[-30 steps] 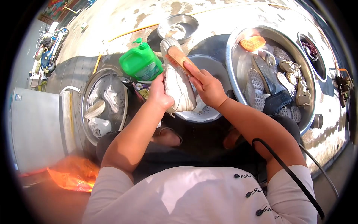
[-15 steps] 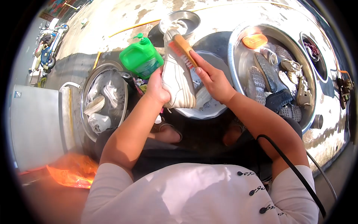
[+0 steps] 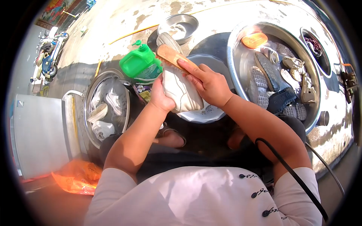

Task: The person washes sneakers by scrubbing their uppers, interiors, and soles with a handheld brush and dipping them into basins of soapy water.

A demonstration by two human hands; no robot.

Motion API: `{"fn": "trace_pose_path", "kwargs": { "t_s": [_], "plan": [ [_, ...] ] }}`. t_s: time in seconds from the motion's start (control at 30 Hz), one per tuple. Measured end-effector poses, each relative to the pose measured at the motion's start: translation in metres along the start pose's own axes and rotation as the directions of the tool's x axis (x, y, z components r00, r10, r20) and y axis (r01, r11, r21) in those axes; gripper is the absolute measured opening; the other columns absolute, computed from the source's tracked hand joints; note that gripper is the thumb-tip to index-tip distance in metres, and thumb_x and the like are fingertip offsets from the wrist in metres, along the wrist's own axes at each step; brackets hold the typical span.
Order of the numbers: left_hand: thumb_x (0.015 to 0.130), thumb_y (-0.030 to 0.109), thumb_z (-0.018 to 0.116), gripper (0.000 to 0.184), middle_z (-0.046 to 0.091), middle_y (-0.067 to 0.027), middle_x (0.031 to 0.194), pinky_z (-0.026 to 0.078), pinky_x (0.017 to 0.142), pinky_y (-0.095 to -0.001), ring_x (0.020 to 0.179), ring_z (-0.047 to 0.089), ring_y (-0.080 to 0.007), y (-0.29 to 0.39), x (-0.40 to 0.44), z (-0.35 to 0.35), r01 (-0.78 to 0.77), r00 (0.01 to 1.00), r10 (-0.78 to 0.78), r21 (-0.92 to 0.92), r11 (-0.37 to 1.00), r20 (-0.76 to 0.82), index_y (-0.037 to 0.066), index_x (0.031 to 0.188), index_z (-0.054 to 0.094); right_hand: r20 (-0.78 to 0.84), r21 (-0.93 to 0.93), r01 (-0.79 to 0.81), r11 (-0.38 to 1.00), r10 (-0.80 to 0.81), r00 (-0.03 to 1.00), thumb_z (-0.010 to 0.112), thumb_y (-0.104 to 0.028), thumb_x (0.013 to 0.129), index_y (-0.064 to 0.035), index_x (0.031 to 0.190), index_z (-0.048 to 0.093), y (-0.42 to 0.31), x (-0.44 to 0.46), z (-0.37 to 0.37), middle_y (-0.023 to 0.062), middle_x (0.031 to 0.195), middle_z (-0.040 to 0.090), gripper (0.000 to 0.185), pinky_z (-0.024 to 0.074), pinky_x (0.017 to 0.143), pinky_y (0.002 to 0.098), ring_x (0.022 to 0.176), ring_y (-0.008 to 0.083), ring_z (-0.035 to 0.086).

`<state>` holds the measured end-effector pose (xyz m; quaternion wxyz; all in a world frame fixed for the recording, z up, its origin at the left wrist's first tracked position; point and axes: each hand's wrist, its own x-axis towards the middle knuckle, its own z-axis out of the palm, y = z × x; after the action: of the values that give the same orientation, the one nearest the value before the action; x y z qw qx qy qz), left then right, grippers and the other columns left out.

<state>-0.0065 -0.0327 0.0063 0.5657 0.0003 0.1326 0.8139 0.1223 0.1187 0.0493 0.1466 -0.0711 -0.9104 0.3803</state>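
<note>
My left hand [image 3: 162, 94] is closed around the side of a white shoe [image 3: 182, 91], held up over a white basin [image 3: 212, 112]. My right hand [image 3: 211, 83] grips a wooden scrub brush [image 3: 169, 55]. The brush lies across the upper part of the shoe, bristles turned toward it, and covers part of it. Just left of the shoe stands a green pump bottle [image 3: 139, 64]. The basin sits below both hands, with its contents largely hidden by the shoe and my right hand.
To the right, a large metal tub [image 3: 230, 56] holds several shoes and an orange insole [image 3: 254, 40]. On the left, a metal basin [image 3: 87, 113] contains white shoes. A smaller metal bowl [image 3: 194, 23] stands ahead. An orange bag [image 3: 77, 177] lies lower left, beside a grey box-like panel [image 3: 41, 132].
The shoe has tilted, its far end swinging left. My right hand and the brush have shifted left, and the brush now lies more crosswise over the shoe.
</note>
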Motion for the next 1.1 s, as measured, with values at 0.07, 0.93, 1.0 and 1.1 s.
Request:
{"fn": "trace_pose_path", "kwargs": {
  "t_s": [0.07,0.93,1.0,1.1],
  "plan": [
    [0.101,0.027,0.031,0.043,0.062,-0.0142,0.125,0.045,0.103,-0.0480,0.114,0.060,-0.0316,-0.018,-0.003,0.001,0.012,0.991,-0.012,0.001,1.000,-0.136,0.004,0.127,0.056,-0.098,0.065,-0.001,0.998,0.008,0.995,0.054,-0.025,0.098,-0.0375,0.142,0.046,0.005,0.017,-0.002,0.0116,0.094,0.060,0.047,0.0514,0.075,0.0371,0.082,0.0324,0.063],
    [0.099,0.041,0.037,0.046,0.063,-0.0090,0.125,0.040,0.107,-0.0460,0.118,0.057,-0.0299,0.022,0.011,0.008,-0.408,0.842,0.488,0.322,0.854,-0.228,0.010,0.125,0.058,0.782,0.599,-0.754,-0.270,0.399,0.479,0.029,-0.037,0.105,-0.0360,0.149,0.031,0.006,-0.025,0.024,-0.0009,0.073,0.038,0.044,0.0326,0.046,0.0222,0.053,0.0075,0.032],
    [0.099,0.040,0.036,0.046,0.063,-0.0091,0.124,0.041,0.106,-0.0461,0.117,0.058,-0.0298,0.018,0.012,0.008,-0.410,0.832,0.495,0.322,0.853,-0.251,0.010,0.125,0.058,0.771,0.601,-0.771,-0.211,0.405,0.491,0.029,-0.038,0.105,-0.0332,0.143,0.039,0.015,-0.017,0.019,-0.0011,0.074,0.038,0.039,0.0330,0.047,0.0217,0.054,0.0070,0.032],
    [0.099,0.034,0.039,0.042,0.065,-0.0111,0.117,0.049,0.098,-0.0404,0.108,0.064,-0.0258,0.005,0.012,0.020,-0.185,0.939,0.277,0.380,0.906,-0.203,0.005,0.122,0.058,0.633,0.707,-0.707,0.015,0.432,0.642,0.028,-0.041,0.105,-0.0236,0.127,0.049,0.015,-0.002,0.000,0.0012,0.077,0.043,0.036,0.0345,0.048,0.0229,0.053,0.0082,0.035]
  ]
}}
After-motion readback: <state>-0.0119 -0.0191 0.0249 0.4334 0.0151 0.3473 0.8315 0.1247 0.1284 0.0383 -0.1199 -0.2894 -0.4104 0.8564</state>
